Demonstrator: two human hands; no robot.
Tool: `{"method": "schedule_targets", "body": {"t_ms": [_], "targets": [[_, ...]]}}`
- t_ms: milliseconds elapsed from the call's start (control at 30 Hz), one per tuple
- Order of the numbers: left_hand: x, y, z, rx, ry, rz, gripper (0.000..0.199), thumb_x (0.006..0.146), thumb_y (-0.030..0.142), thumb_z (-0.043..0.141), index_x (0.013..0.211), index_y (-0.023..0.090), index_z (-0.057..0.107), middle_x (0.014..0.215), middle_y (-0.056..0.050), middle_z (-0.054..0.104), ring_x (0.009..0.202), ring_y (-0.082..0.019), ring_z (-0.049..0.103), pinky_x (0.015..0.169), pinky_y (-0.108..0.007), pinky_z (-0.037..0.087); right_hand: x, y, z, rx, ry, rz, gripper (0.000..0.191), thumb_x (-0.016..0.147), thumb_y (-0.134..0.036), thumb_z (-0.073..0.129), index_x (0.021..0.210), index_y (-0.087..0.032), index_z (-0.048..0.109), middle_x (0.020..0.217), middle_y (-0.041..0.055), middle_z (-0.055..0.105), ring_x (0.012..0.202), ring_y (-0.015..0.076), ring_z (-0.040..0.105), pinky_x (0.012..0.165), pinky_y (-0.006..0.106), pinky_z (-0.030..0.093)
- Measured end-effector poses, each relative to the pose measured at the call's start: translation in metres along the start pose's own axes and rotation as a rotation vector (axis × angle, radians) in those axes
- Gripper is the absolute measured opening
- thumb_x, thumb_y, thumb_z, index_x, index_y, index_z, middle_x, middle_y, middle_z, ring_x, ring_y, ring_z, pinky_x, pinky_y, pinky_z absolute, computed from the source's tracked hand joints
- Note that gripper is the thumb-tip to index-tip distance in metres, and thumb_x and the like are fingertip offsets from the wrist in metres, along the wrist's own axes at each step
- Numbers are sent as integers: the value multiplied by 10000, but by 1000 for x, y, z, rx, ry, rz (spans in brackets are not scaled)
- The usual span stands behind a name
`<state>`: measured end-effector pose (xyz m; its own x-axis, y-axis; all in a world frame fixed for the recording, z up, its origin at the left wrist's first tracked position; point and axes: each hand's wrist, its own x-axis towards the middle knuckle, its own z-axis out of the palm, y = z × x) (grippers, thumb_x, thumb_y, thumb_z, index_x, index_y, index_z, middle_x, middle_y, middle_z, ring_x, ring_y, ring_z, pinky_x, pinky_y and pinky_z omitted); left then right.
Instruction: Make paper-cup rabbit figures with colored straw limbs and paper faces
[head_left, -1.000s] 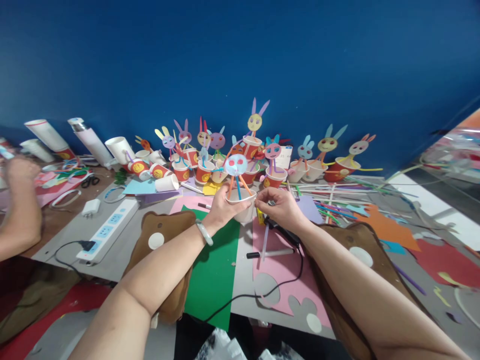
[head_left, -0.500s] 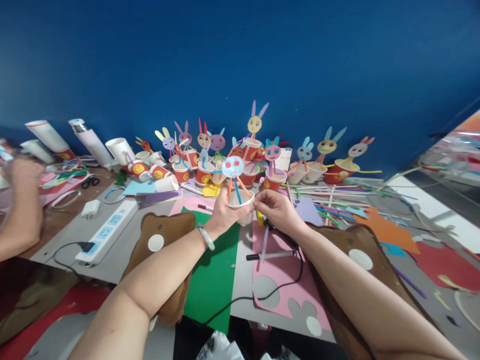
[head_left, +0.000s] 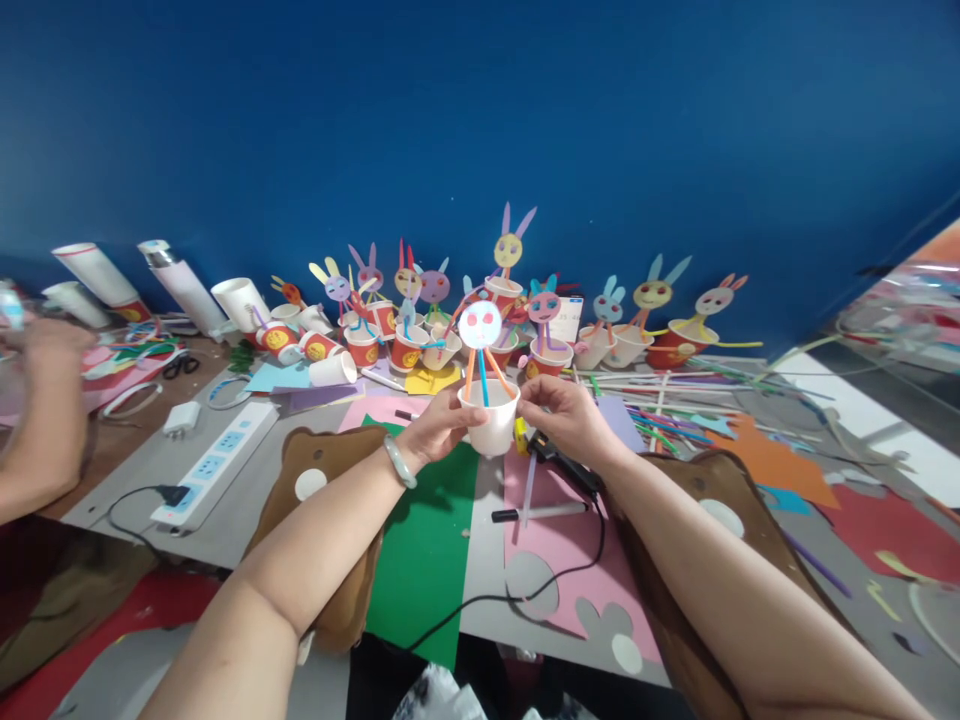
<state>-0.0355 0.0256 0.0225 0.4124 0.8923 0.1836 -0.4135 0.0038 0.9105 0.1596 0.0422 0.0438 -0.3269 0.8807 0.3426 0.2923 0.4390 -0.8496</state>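
A white paper cup [head_left: 491, 432] is held up in front of me by my left hand [head_left: 439, 428], closed around its left side. Out of the cup rise orange and blue pipe cleaners [head_left: 483, 378], topped by a pale blue paper face [head_left: 480, 324] with pink eyes. This face has no ears showing. At the right of the rim my right hand [head_left: 559, 410] pinches the cup's edge with thumb and fingers; anything small between those fingertips is hidden. Just below my right hand lies a black glue gun [head_left: 562, 465] with a cord, beside a yellow piece [head_left: 520, 433].
Finished rabbit figures in cups, such as a yellow-faced one [head_left: 508, 250], line the blue wall. Pipe cleaners [head_left: 660, 415] lie right. Green paper [head_left: 427, 540], pink paper [head_left: 559, 570], a marker [head_left: 540, 512] and a power strip [head_left: 217, 465] lie nearer. Another person's arm [head_left: 49, 410] works at left.
The cup has tipped more upright and shifted slightly right, so its outer wall and the paper face show more fully. My left hand has turned with it; my right hand stays at the rim.
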Motion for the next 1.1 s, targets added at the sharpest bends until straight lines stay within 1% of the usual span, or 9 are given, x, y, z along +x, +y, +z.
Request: {"method": "schedule_targets", "body": {"t_ms": [100, 200, 300, 500, 667, 767, 833, 967, 1100], "targets": [[-2, 4, -2, -32, -52, -61, 672, 556, 486, 851, 1120, 162, 684, 967, -137, 725, 857, -271, 689, 672, -319, 524, 0, -2, -5, -13, -57, -23, 146, 780, -309, 667, 726, -181, 620, 682, 4, 642, 629, 135, 559, 615, 260, 447], [-4, 3, -3, -42, -107, -78, 648, 523, 441, 864, 1096, 182, 704, 948, -124, 732, 867, -281, 691, 713, -347, 534, -2, -5, -6, -23, -98, -43, 151, 779, -291, 663, 693, -184, 600, 653, -7, 623, 601, 123, 535, 588, 250, 431], [-5, 3, -3, -24, -149, -86, 628, 518, 431, 857, 1078, 186, 713, 925, -122, 730, 852, -276, 690, 692, -343, 527, -4, -6, -6, -20, -109, -52, 167, 787, -295, 664, 683, -187, 590, 643, -9, 615, 585, 117, 520, 566, 245, 420], [-7, 8, -1, 29, -160, -67, 654, 500, 485, 844, 1062, 181, 705, 875, -116, 713, 730, -232, 664, 633, -335, 509, -5, -8, -7, -22, -140, -57, 143, 786, -286, 668, 694, -190, 614, 644, -4, 630, 595, 125, 540, 567, 244, 434], [-6, 10, -1, 8, -183, -41, 634, 490, 464, 865, 1031, 185, 687, 869, -112, 697, 723, -225, 657, 630, -331, 503, -6, -14, -8, -36, -164, -63, 145, 775, -285, 675, 679, -192, 618, 653, 6, 644, 599, 133, 553, 566, 249, 446], [-6, 9, -2, 13, -210, -20, 670, 513, 484, 855, 1079, 176, 668, 869, -119, 693, 728, -236, 662, 635, -345, 501, -7, -17, -9, -35, -171, -64, 149, 783, -285, 664, 678, -193, 614, 659, 8, 647, 593, 131, 553, 562, 250, 446], [-5, 8, -3, -13, -229, -40, 691, 514, 487, 852, 1098, 173, 660, 892, -127, 696, 751, -244, 668, 627, -335, 493, -7, -18, -10, -46, -184, -74, 149, 787, -277, 655, 672, -195, 607, 650, 5, 640, 592, 132, 551, 564, 252, 444], [-5, 9, -3, -86, -237, -69, 637, 530, 503, 840, 1047, 176, 666, 935, -135, 699, 771, -233, 663, 628, -314, 475, -6, -20, -13, -85, -225, -96, 131, 781, -254, 640, 666, -201, 604, 658, 7, 641, 610, 144, 565, 589, 266, 454], [-5, 11, 0, -136, -189, -76, 555, 535, 436, 851, 992, 187, 659, 926, -113, 698, 738, -202, 645, 637, -303, 469, -4, -22, -18, -114, -268, -99, 141, 787, -245, 616, 654, -201, 601, 646, 8, 621, 605, 144, 548, 584, 271, 444]]}}
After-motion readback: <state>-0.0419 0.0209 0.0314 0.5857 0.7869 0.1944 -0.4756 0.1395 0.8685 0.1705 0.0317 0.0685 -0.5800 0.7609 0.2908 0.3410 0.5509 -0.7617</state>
